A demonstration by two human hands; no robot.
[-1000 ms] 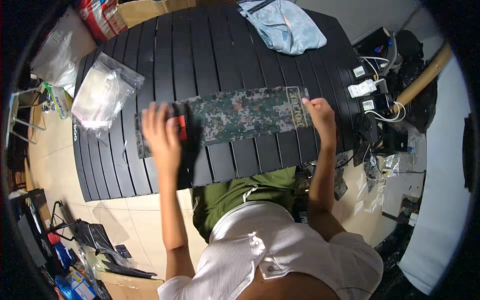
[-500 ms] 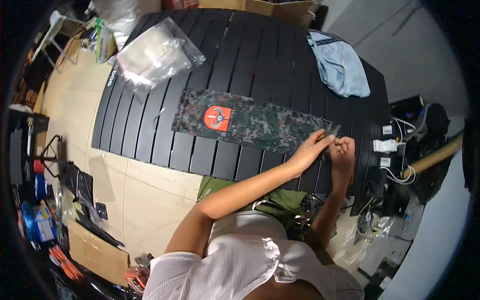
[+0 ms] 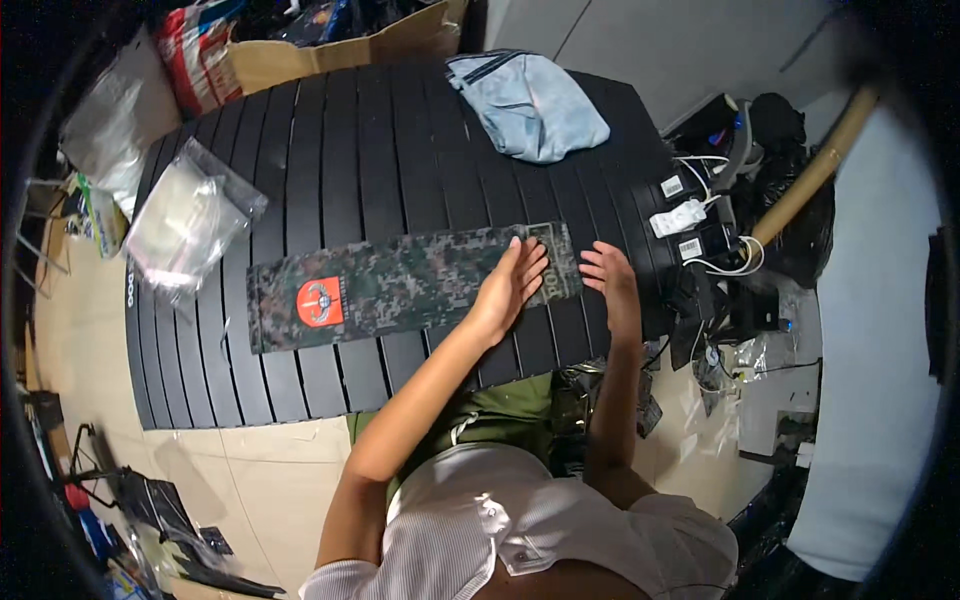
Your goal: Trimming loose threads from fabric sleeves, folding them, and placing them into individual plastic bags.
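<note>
Moved since the preceding frame: both hands, then close together at the lettered end of the camouflage strip, now stand apart.

Item, left hand (image 3: pixel 503 298): over the strip near its lettered end; fingers extended, one digit set apart, the others loosely side by side, pinching nothing. How firmly they press cannot be told.

Item, right hand (image 3: pixel 620 284): just beyond the strip's right end; fingers slightly spread, half bent toward the strip, nothing visible between them.

Item, camouflage strip (image 3: pixel 400 285): dark digital pattern, laid flat, running under the left fingers and well out to their left; its right edge lies just beside the right fingertips.

Item, red patch (image 3: pixel 320 302): pale emblem, on the strip, left of the left fingers.

Item, black slatted table (image 3: pixel 345 165): beneath strip and fingers.

Item, light blue cloth (image 3: pixel 540 110): bunched, beyond the fingers of both hands.

Item, clear plastic bags (image 3: pixel 190 225): well apart, far left of the left fingers.

Item, white adapter (image 3: pixel 678 218): right of the right fingers, with white cables.
</note>
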